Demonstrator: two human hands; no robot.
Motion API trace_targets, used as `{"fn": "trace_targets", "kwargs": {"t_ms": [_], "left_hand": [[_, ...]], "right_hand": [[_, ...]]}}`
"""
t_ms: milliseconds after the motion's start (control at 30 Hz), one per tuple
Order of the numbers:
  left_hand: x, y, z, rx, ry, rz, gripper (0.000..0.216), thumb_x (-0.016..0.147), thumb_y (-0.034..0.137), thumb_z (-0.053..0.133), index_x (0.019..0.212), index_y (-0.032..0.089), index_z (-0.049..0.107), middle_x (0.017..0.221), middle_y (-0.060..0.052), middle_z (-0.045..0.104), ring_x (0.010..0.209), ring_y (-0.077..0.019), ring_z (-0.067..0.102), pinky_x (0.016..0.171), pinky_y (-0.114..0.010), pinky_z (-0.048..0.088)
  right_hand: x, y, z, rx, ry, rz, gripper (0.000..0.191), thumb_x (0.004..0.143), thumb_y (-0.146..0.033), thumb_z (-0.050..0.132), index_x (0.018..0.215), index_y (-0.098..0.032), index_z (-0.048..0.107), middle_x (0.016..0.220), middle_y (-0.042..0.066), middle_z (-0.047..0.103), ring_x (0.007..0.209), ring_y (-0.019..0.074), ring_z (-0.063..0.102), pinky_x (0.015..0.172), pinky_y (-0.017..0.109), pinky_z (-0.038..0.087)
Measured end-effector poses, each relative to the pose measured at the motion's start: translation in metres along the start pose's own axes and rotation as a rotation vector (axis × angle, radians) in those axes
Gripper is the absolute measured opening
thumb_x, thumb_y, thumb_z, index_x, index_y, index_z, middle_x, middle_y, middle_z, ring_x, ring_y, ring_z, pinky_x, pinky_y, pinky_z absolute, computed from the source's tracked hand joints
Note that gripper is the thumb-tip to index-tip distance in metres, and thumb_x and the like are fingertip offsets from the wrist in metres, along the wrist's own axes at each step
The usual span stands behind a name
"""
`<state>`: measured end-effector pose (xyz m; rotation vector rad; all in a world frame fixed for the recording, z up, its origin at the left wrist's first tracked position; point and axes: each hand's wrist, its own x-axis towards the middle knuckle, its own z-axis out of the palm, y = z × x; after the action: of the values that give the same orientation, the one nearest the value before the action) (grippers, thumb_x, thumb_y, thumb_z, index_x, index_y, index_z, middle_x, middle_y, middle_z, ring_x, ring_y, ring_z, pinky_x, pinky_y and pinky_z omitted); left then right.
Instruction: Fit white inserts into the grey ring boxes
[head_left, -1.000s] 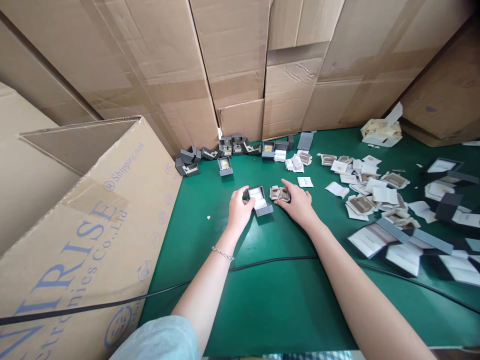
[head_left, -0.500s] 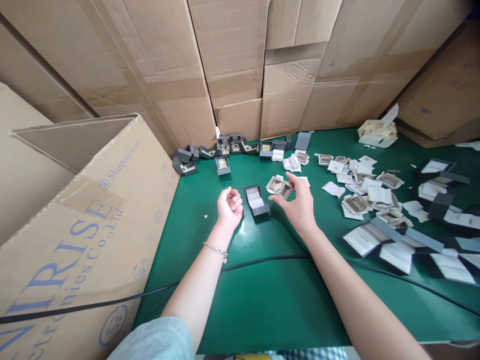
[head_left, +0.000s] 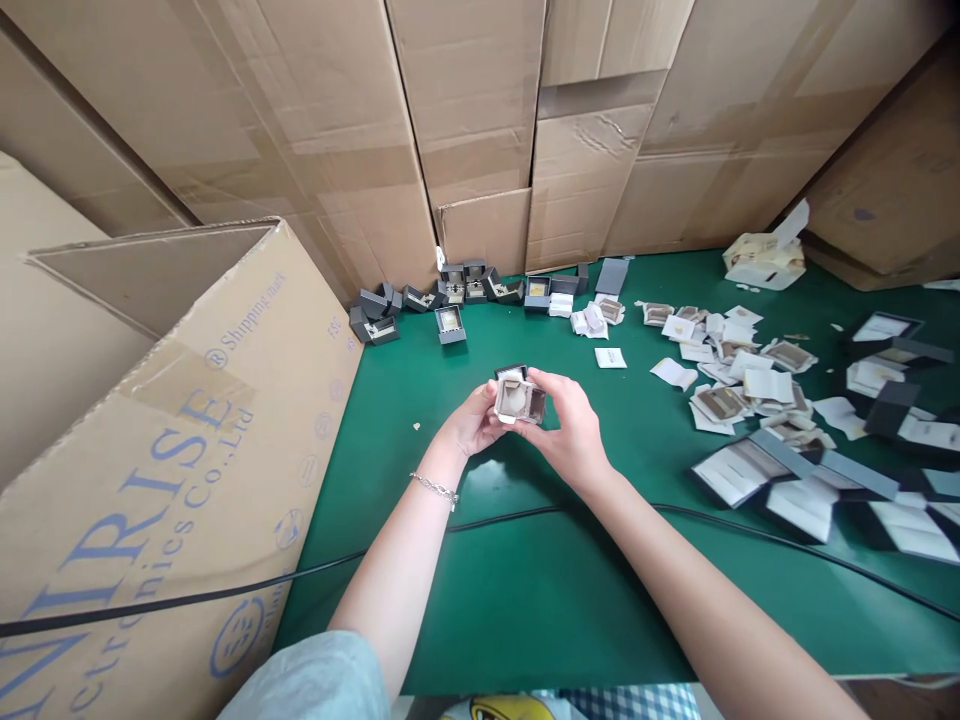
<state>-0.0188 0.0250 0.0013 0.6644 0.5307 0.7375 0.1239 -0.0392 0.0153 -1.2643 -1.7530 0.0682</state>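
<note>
Between my hands is a small white folded paper insert [head_left: 513, 398] with greyish recesses. My right hand [head_left: 571, 428] pinches its right side between thumb and fingers. My left hand [head_left: 471, 422] closes on its left side with curled fingers. Just behind the insert shows the dark edge of a small jewelry box [head_left: 511, 372]; the insert and fingers cover the rest of that box, so its contact with either hand is unclear. A small white card [head_left: 610, 358] lies flat on the table beyond my right hand.
On the green table [head_left: 420, 640], open dark boxes [head_left: 451, 325] line the cardboard wall. Paper inserts are heaped [head_left: 739, 365] at right, near more open boxes [head_left: 802, 505]. A black cable [head_left: 330, 567] crosses in front; a large carton [head_left: 187, 450] stands left, a tissue pack [head_left: 765, 262] back right.
The insert came off the table and moved left in my right hand, to in front of the dark box. My left hand moved right and closed on it. A white card behind it is uncovered.
</note>
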Motion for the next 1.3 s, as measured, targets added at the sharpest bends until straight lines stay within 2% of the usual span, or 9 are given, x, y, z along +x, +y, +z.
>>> {"fn": "trace_targets", "kwargs": {"t_ms": [233,367,533,633,767,967,1100,1200,1300], "left_hand": [[-0.003,0.001,-0.004,0.106,-0.075,-0.046,0.057,0.050,0.060,0.075,0.083,0.015,0.062,0.053,0.005,0.039,0.041,-0.0011,0.030,0.034,-0.013,0.019],[-0.003,-0.001,-0.008,0.190,-0.068,-0.058,0.058,0.049,0.065,0.072,0.076,0.016,0.062,0.055,0.002,0.046,0.045,-0.0049,0.038,0.039,-0.018,0.028],[-0.005,0.001,-0.006,0.217,-0.185,-0.025,0.058,0.044,0.066,0.074,0.072,0.016,0.061,0.062,-0.003,0.054,0.056,-0.0122,0.051,0.049,-0.025,0.042],[-0.006,0.002,-0.004,0.248,-0.200,-0.033,0.054,0.047,0.062,0.074,0.072,0.016,0.061,0.056,0.000,0.050,0.046,-0.0086,0.044,0.044,-0.024,0.039],[-0.006,-0.002,-0.007,0.303,-0.197,-0.002,0.058,0.046,0.070,0.069,0.065,0.017,0.059,0.048,0.002,0.045,0.036,-0.0040,0.029,0.034,-0.022,0.026],[-0.005,-0.007,-0.014,0.298,-0.177,-0.018,0.065,0.043,0.073,0.068,0.077,0.017,0.061,0.060,-0.002,0.055,0.050,-0.0121,0.051,0.045,-0.026,0.042],[-0.006,-0.005,-0.013,0.216,-0.192,-0.070,0.060,0.051,0.069,0.068,0.077,0.016,0.058,0.054,0.001,0.050,0.040,-0.0063,0.043,0.031,-0.018,0.024],[-0.007,-0.002,-0.009,0.207,-0.168,-0.112,0.058,0.051,0.066,0.070,0.077,0.015,0.056,0.054,0.002,0.050,0.036,-0.0044,0.042,0.028,-0.016,0.015],[-0.008,0.001,-0.006,0.196,-0.242,-0.127,0.058,0.051,0.062,0.073,0.080,0.015,0.056,0.057,0.002,0.053,0.034,-0.0041,0.043,0.027,-0.016,0.015]], "right_hand": [[0.002,-0.007,-0.006,-0.018,0.001,-0.007,0.054,0.078,-0.034,0.063,0.127,-0.031,0.042,0.113,0.006,0.058,0.101,0.0261,0.055,0.082,0.042,0.048],[0.003,-0.013,-0.007,-0.028,-0.042,-0.051,0.052,0.080,-0.030,0.060,0.128,-0.030,0.042,0.113,0.007,0.058,0.101,0.0262,0.055,0.083,0.043,0.047],[0.005,-0.017,-0.007,0.008,-0.106,-0.151,0.056,0.082,-0.036,0.059,0.132,-0.026,0.037,0.110,0.009,0.059,0.099,0.0258,0.055,0.086,0.043,0.044],[0.005,-0.019,-0.006,-0.004,-0.160,-0.147,0.063,0.081,-0.045,0.059,0.135,-0.024,0.033,0.110,0.010,0.059,0.098,0.0271,0.056,0.086,0.045,0.043],[0.003,-0.023,-0.005,-0.033,-0.145,-0.142,0.058,0.085,-0.045,0.054,0.134,-0.022,0.034,0.110,0.011,0.059,0.099,0.0267,0.055,0.086,0.044,0.043],[0.005,-0.024,-0.010,-0.036,-0.215,-0.124,0.056,0.088,-0.053,0.039,0.133,-0.019,0.038,0.129,0.013,0.048,0.117,0.0295,0.044,0.098,0.049,0.033],[0.006,-0.025,-0.012,0.022,-0.164,-0.054,0.042,0.094,-0.040,0.030,0.127,-0.021,0.047,0.129,0.010,0.049,0.118,0.0262,0.043,0.100,0.047,0.032],[0.008,-0.028,-0.014,0.096,-0.116,0.047,0.032,0.091,-0.034,0.038,0.114,-0.023,0.058,0.119,0.007,0.056,0.112,0.0246,0.048,0.094,0.044,0.040],[0.011,-0.032,-0.016,0.202,-0.097,0.149,0.021,0.084,-0.031,0.049,0.097,-0.024,0.064,0.107,0.005,0.062,0.101,0.0231,0.055,0.084,0.039,0.047]]}}
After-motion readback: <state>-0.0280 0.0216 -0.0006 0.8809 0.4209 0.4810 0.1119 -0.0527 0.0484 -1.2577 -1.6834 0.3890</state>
